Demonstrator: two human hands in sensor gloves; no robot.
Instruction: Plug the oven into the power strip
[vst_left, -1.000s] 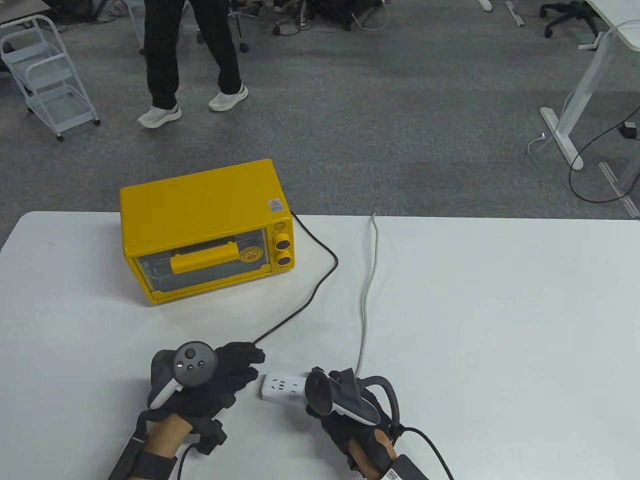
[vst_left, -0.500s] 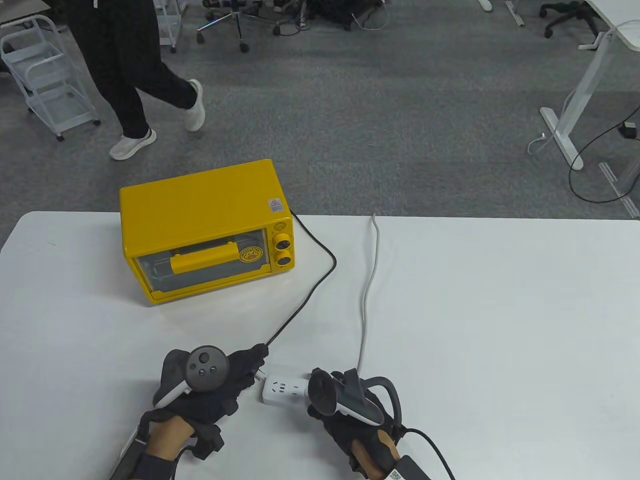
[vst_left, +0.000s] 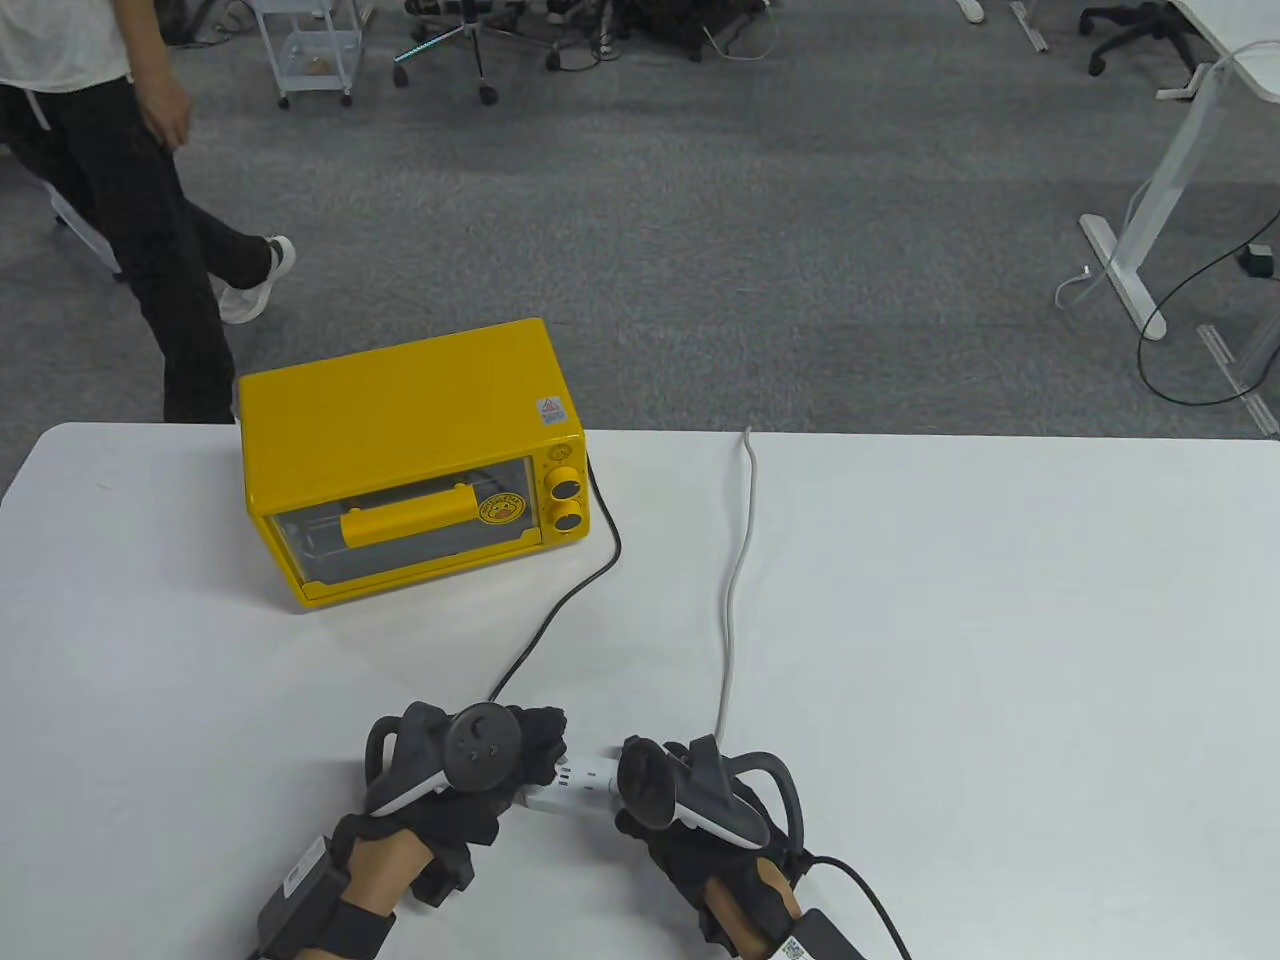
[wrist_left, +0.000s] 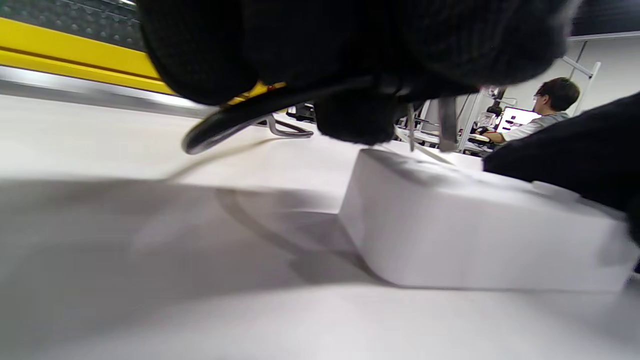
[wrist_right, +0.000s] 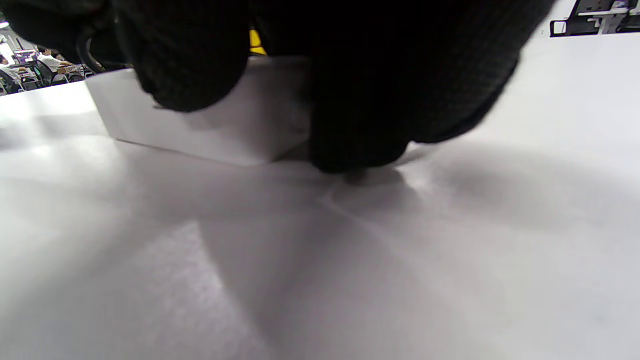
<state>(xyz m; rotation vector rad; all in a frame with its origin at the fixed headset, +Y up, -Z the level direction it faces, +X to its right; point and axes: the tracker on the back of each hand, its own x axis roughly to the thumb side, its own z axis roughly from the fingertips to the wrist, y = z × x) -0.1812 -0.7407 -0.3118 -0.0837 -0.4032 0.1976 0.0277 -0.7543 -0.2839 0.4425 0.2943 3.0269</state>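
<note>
Two gloved hands down at the near edge of the white table, w/ the white power strip between them. Strip lies flat on the tabletop; only a small bit of it shows from above bc both hands crowd it.

Left hand is closed around the oven's plug. In the left wrist view you can see the metal prongs poking down right over the top of the strip, at or just touching the top face; can't tell if they're actually seated. The black cord runs from that hand back up to the right side of the yellow oven, which sits on the far-left part of the table, door shut, two knobs on the front right.

Right hand is pressed on the strip's right end, fingers curled over the top & side of it, holding it down.

Other stuff: the strip's own pale cable snakes off toward the far table edge, just right of the black cord, not crossing it. Someone in dark trousers on the carpet beyond the table, near the oven's back-left corner, plus a white desk leg far right.
</note>
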